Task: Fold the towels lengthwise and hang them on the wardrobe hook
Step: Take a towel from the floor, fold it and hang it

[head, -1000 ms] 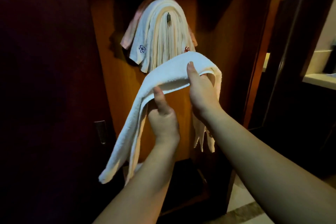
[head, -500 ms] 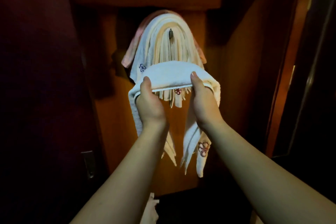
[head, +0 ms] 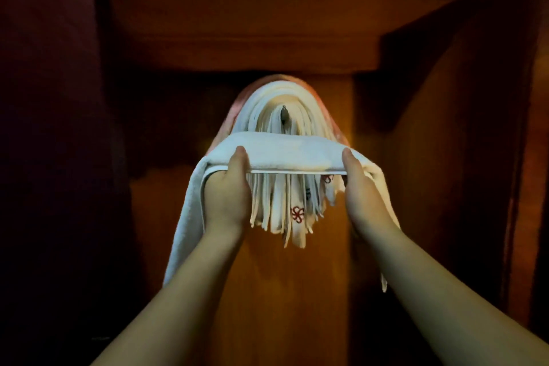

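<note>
I hold a folded white towel (head: 292,151) stretched level between both hands, its ends drooping down past each wrist. My left hand (head: 227,193) grips its left part, thumb on top. My right hand (head: 361,194) grips its right part the same way. Just behind and above the towel, several folded towels (head: 269,104) hang in a bunch over the metal wardrobe hook (head: 284,114); their lower ends with red flower embroidery dangle between my hands. The held towel sits just below the hook's tip and hides the middle of the hanging bunch.
The hook is fixed to an orange-brown wooden wardrobe panel (head: 297,291). A wooden shelf edge (head: 237,36) juts out above the towels. Dark red surfaces close in on the left (head: 53,128), and a dark wooden frame (head: 475,157) stands on the right.
The towel went from draped and slanting to stretched level between both hands. My hands have spread apart and carried it up close to the hook; the view has tilted upward.
</note>
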`<state>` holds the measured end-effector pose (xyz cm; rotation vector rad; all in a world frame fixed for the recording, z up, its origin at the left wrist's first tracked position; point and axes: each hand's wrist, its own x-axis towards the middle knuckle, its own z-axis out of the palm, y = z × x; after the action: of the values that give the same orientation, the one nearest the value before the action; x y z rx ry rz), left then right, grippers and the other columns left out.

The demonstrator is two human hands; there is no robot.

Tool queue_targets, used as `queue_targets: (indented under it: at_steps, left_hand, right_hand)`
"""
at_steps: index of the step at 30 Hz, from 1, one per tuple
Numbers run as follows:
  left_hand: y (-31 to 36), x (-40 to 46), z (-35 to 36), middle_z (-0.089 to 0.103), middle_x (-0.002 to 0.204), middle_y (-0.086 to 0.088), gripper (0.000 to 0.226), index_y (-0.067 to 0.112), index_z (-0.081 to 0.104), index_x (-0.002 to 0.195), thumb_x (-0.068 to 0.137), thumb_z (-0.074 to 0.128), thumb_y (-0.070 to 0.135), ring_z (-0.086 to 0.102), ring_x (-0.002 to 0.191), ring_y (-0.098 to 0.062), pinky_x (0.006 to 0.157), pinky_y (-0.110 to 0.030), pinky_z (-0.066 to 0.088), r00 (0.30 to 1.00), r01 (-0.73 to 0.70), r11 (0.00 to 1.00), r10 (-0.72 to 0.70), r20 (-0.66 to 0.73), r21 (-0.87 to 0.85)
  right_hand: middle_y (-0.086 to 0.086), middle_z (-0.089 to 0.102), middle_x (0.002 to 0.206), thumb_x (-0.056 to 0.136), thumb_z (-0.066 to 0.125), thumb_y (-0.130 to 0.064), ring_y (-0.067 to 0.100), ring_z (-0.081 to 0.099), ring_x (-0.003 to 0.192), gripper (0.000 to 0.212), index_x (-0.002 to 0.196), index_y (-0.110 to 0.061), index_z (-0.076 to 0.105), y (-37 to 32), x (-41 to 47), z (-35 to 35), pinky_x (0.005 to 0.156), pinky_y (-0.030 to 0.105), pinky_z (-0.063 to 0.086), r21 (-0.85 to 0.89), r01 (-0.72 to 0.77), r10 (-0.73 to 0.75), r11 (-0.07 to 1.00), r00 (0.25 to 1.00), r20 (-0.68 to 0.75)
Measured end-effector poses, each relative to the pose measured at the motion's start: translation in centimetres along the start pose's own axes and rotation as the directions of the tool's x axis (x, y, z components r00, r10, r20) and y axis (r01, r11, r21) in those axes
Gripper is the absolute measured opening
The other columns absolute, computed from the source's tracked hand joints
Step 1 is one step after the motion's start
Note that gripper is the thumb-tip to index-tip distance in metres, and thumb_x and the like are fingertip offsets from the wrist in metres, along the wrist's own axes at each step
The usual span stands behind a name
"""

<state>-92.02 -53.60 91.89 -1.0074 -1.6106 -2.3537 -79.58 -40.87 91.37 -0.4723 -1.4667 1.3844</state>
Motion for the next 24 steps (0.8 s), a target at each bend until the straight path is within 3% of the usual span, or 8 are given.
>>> queue_targets:
  at_steps: [2,3,5,8,12,17,19,24]
  left_hand:
    - [-0.2,2.1,0.2,0.076,0.094,0.006,0.032,0.024,0.07,0.093,0.099,0.049,0.047,0.069,0.097,-0.006,0.093,-0.039,0.054,0.998,-0.027,1.0,0.026,0.052,0.017]
    - [0.0,3.3,0.3,0.075,0.103,0.003,0.043,0.022,0.071,0.102,0.095,0.047,0.058,0.067,0.105,-0.01,0.098,-0.043,0.052,0.995,-0.027,1.0,0.027,0.092,0.005]
    - [1.2,5.7,0.6,0.069,0.119,0.006,0.083,0.02,0.067,0.12,0.076,0.038,0.084,0.06,0.121,-0.016,0.107,-0.044,0.044,0.989,0.0,1.0,-0.003,0.147,0.017]
    - [2.9,9.8,1.3,0.064,0.13,0.002,0.122,0.02,0.061,0.13,0.048,0.034,0.105,0.057,0.125,-0.021,0.108,-0.044,0.043,0.966,0.072,0.995,-0.086,0.246,0.067]
    - [4.5,14.5,3.3,0.076,0.078,0.006,0.072,0.014,0.064,0.106,0.094,0.024,0.072,0.072,0.074,0.0,0.061,-0.013,0.054,0.902,0.107,0.987,-0.044,0.429,-0.124]
    - [4.4,20.8,5.5,0.068,0.083,-0.002,0.063,0.011,0.059,0.109,0.1,0.025,0.063,0.067,0.055,0.003,0.043,-0.011,0.047,0.931,0.014,0.992,0.032,0.364,-0.122]
    - [3.5,23.2,6.2,0.07,0.082,-0.003,0.058,0.016,0.062,0.101,0.097,0.035,0.066,0.069,0.057,0.001,0.046,-0.014,0.05,0.961,-0.002,0.993,0.034,0.275,-0.116]
    - [0.5,27.7,7.5,0.073,0.113,-0.01,0.085,0.016,0.068,0.119,0.081,0.036,0.086,0.072,0.101,-0.018,0.087,-0.035,0.057,0.937,0.029,0.997,-0.003,0.348,-0.071]
  right_hand:
    - [-0.011,0.065,0.068,0.104,0.045,-0.039,0.002,0.059,0.075,0.026,0.081,-0.029,0.051,-2.2,0.9,0.5,0.072,0.019,0.046,0.002,0.011,-0.011,1.0,1.0,-0.012]
    - [-0.009,0.069,0.065,0.103,0.046,-0.043,0.007,0.063,0.079,0.026,0.083,-0.028,0.053,-1.6,3.3,0.3,0.078,0.022,0.049,0.031,0.006,-0.008,0.999,0.999,0.039]
    - [-0.005,0.077,0.08,0.094,0.052,-0.06,0.017,0.07,0.094,0.033,0.095,-0.027,0.059,-2.3,6.6,0.9,0.093,0.036,0.051,0.062,-0.028,0.022,0.998,0.995,0.101]
    - [0.002,0.071,0.104,0.078,0.062,-0.073,0.018,0.069,0.095,0.058,0.115,-0.028,0.058,-4.9,10.7,2.2,0.092,0.041,0.052,0.007,0.072,-0.072,0.997,0.997,-0.019]
    - [0.0,0.072,0.099,0.093,0.051,-0.065,0.016,0.07,0.091,0.045,0.108,-0.025,0.064,-8.0,15.9,3.3,0.076,0.031,0.051,-0.079,0.188,-0.187,0.979,0.982,0.023]
    - [0.0,0.071,0.103,0.093,0.045,-0.069,0.016,0.07,0.091,0.041,0.101,-0.031,0.058,-9.9,21.5,5.0,0.068,0.029,0.05,-0.189,0.264,-0.261,0.946,0.964,0.04]
    - [0.002,0.072,0.104,0.091,0.046,-0.07,0.017,0.072,0.089,0.047,0.103,-0.028,0.062,-10.1,23.3,5.5,0.071,0.03,0.053,-0.205,0.263,-0.257,0.943,0.965,0.054]
    - [0.008,0.072,0.114,0.086,0.045,-0.077,0.022,0.073,0.092,0.065,0.119,-0.024,0.061,-8.8,27.5,5.9,0.086,0.04,0.056,-0.21,0.197,-0.179,0.958,0.979,0.1]
